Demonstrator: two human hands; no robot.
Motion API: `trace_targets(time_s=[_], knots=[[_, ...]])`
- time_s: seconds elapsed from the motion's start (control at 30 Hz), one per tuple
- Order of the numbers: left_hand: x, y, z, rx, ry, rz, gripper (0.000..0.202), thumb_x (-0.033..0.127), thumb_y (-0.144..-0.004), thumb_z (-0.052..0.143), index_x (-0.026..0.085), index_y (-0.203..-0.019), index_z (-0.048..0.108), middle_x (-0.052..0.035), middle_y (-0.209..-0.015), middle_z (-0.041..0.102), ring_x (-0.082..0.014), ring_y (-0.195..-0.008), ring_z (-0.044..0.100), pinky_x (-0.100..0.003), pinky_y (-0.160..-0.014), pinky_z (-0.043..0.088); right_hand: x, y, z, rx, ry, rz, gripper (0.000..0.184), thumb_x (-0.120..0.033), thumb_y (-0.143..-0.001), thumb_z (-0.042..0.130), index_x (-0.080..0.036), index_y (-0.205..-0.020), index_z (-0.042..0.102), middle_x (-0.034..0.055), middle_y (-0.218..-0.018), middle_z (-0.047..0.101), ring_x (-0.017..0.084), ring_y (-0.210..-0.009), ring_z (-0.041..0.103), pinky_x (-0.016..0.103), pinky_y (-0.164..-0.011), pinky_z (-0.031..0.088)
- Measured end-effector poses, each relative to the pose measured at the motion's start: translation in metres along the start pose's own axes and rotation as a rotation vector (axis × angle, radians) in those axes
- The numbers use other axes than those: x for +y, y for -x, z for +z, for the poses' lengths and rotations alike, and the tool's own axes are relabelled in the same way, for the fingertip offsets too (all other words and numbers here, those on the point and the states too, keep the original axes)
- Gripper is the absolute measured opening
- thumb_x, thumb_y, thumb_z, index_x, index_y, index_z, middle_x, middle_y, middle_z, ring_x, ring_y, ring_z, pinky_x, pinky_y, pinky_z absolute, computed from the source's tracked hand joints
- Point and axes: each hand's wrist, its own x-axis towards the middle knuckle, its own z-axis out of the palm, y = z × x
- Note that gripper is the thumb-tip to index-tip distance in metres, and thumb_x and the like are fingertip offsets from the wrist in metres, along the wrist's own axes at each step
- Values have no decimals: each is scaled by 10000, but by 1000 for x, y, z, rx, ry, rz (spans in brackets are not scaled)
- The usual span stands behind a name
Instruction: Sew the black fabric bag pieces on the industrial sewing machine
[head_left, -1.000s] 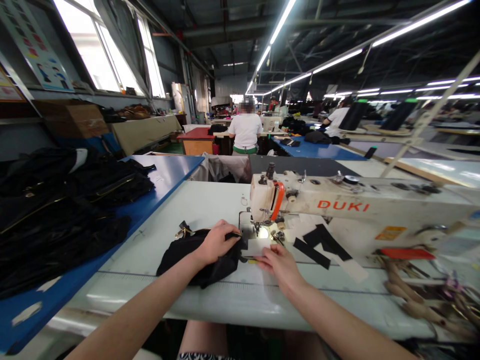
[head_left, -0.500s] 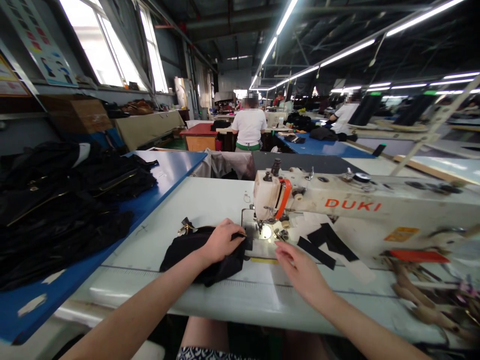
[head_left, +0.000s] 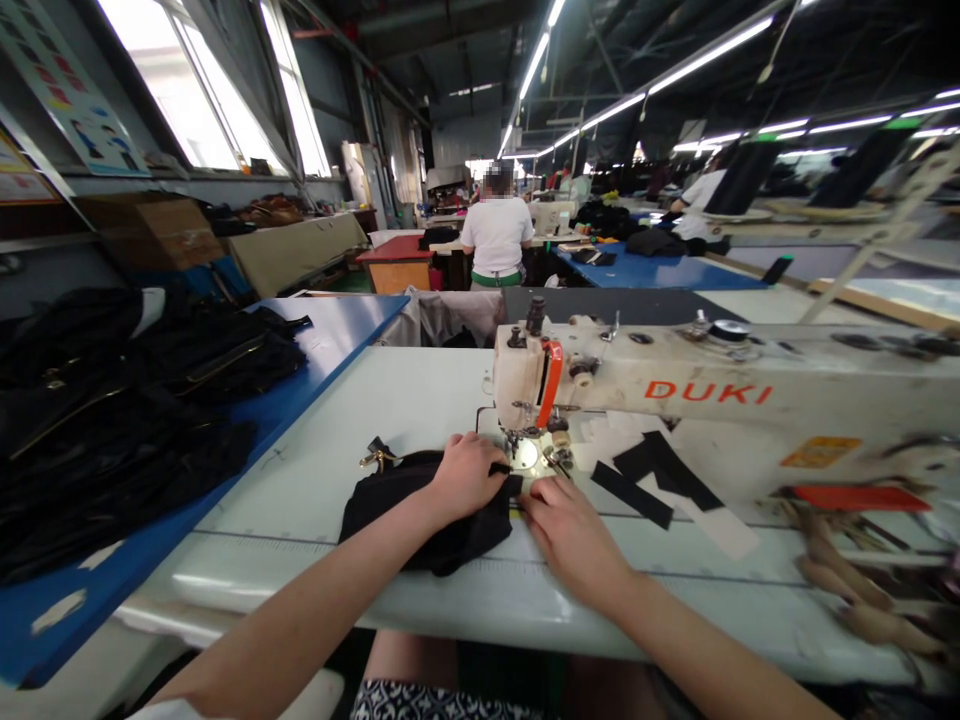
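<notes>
Left hand [head_left: 469, 476] is gripping black pouch [head_left: 466, 540], right hand [head_left: 568, 528] is bunching at its edge, hold unclear; both apparently aligning it beside sewing machine [head_left: 607, 372], next seemingly needing steadiness.

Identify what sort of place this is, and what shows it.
Probably a sewing workshop or factory floor: a sewing machine in front, a pile of black zippered goods on the blue table, and big cones of dark thread behind the machine.
</notes>
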Motion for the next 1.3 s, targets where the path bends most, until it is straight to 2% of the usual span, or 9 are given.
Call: trace_targets(time_s=[0.13,0.53,0.7,0.87,1.03,1.3], knots=[[-2,-4,1,-21,-7,-26,124,240,-776,584,237,-831,695,-23,-868,678,-246,-911,538,-405,-836,370,5,1,-3,-10,-47,-32,211,-139,-897,461,-181,-1001,639,75,-899,559,231,-894,489,395,-808,455],[0,-7,1,-20,-10,-50,118,231,-777,578,234,-820,688,-19,-870,681,-244,-911,543,-406,-856,368,8,2,-5,-5,-115,-50,233,-153,-922,421,-176,-1002,638,77,-897,568,227,-891,495,391,-798,458],[1,-7,1,-30,-10,-52,121,233,-784,570,230,-839,678,-22,-896,680,-242,-921,542,-403,-857,381,14,1,-3,37,-147,-43,214,-126,-900,441,-189,-891,646,64,-878,585,213,-872,516,371,-786,458],[1,-6,1,-35,-9,-52,124,219,-786,573,231,-866,667,-26,-933,672,-243,-950,536,-395,-868,396,17,-8,-1,77,-93,-22,231,-116,-879,455,-195,-1003,634,66,-900,606,223,-896,527,374,-809,462],[2,-6,1,-31,-61,-66,136,244,-795,576,223,-909,648,-45,-957,663,-253,-944,549,-403,-865,408,15,-13,3,34,-27,-48,200,-135,-873,478,-189,-963,648,74,-887,588,237,-910,510,381,-825,460],[4,-10,-2,-100,-108,-19,134,228,-829,510,183,-839,637,-78,-908,672,-279,-945,546,-429,-855,407,16,-11,4,46,-43,-50,219,-124,-874,470,-183,-986,649,75,-888,584,233,-905,502,384,-822,462]])
